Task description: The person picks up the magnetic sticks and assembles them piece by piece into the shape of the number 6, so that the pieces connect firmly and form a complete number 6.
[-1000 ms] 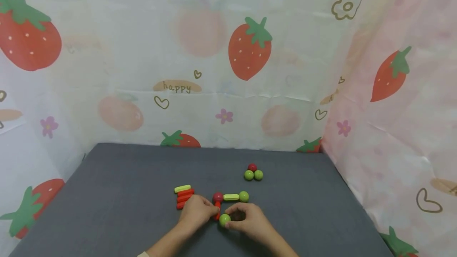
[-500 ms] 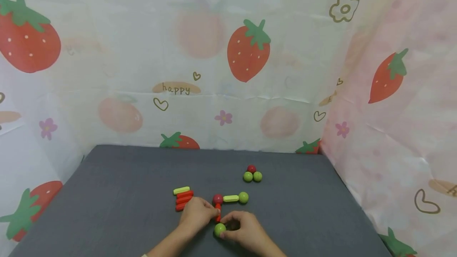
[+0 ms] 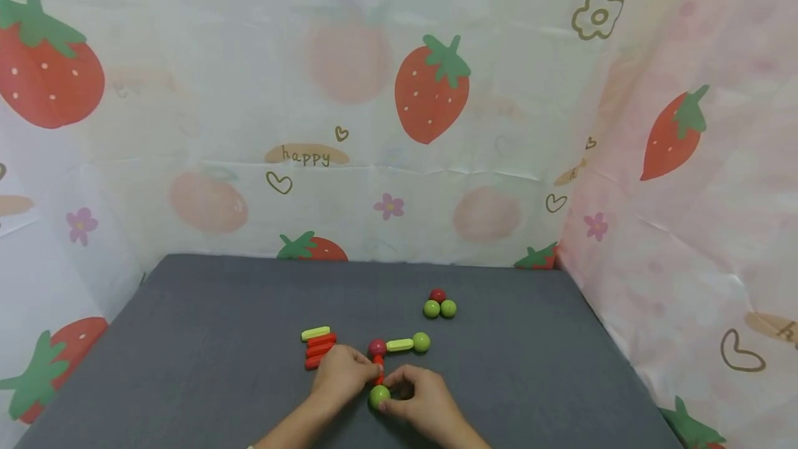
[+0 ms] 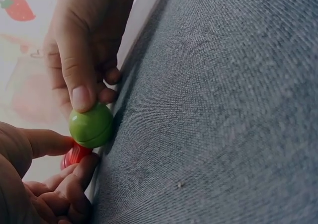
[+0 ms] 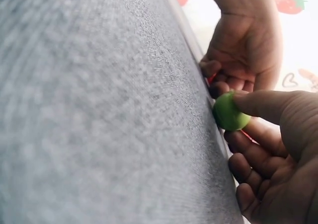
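Note:
My left hand (image 3: 339, 374) pinches a short red rod (image 3: 378, 364) between thumb and finger. At its far end the rod meets a dark red ball (image 3: 377, 347). My right hand (image 3: 425, 399) holds a glossy green ball (image 3: 379, 397) between thumb and fingers at the rod's near end. In the left wrist view this green ball (image 4: 91, 125) sits against the red rod (image 4: 77, 153); whether they are joined cannot be told. From the dark red ball a yellow-green rod (image 3: 400, 345) runs right to another green ball (image 3: 421, 342).
Left of the hands lie several red rods (image 3: 321, 348) side by side, with a yellow-green rod (image 3: 315, 333) behind them. Farther back, a red ball (image 3: 438, 295) and two green balls (image 3: 448, 308) form a cluster. Printed cloth (image 3: 361, 192) stands behind the dark grey tabletop (image 3: 237, 310).
The right hand has carried the green ball leftward and nearer, from beside the red rod to its near end. The left hand keeps its pinch on the rod.

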`<state>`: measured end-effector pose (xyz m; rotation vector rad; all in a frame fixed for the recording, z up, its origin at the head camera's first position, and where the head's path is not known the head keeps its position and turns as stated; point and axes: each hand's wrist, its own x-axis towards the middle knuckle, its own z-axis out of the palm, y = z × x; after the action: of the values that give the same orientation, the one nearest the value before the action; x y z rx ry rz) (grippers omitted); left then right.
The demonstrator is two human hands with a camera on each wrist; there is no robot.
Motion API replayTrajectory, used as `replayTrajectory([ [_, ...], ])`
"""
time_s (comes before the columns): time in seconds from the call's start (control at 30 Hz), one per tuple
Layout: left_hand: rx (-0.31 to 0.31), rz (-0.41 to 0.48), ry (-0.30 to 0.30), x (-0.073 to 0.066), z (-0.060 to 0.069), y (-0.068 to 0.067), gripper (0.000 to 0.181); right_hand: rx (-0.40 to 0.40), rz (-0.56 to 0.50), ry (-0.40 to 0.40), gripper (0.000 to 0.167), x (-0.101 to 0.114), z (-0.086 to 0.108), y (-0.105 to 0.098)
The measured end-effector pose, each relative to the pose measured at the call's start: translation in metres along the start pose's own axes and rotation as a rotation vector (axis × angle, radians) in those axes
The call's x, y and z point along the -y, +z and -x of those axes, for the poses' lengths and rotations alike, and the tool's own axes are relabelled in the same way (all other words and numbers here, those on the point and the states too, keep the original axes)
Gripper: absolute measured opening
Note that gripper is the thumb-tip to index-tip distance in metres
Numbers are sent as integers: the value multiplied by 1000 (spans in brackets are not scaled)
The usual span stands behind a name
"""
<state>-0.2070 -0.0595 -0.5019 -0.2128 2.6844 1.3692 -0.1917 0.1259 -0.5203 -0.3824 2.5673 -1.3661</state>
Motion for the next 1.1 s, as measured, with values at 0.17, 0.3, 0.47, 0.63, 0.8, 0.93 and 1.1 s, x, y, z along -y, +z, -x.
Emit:
replayTrajectory([
  [0.17,0,12,27,2,-2,-3,18,0,14,3,25,0,-4,1],
  [0.3,31,36,50,5,-4,-8,16,-3,22,0,25,0,-8,2],
  [0.47,77,37,67,8,-4,-16,12,-4,25,-1,25,2,-11,2],
  [0.63,65,-6,137,11,3,-27,9,-2,18,-6,24,2,-12,2],
  [0.8,124,-10,280,15,6,-42,15,-6,21,-11,24,2,-13,1],
  [0.93,99,-56,372,22,6,-54,13,-22,33,-32,25,2,-14,2],
  [1.1,-50,-181,336,30,4,-66,13,-37,56,-48,26,1,-17,3],
])
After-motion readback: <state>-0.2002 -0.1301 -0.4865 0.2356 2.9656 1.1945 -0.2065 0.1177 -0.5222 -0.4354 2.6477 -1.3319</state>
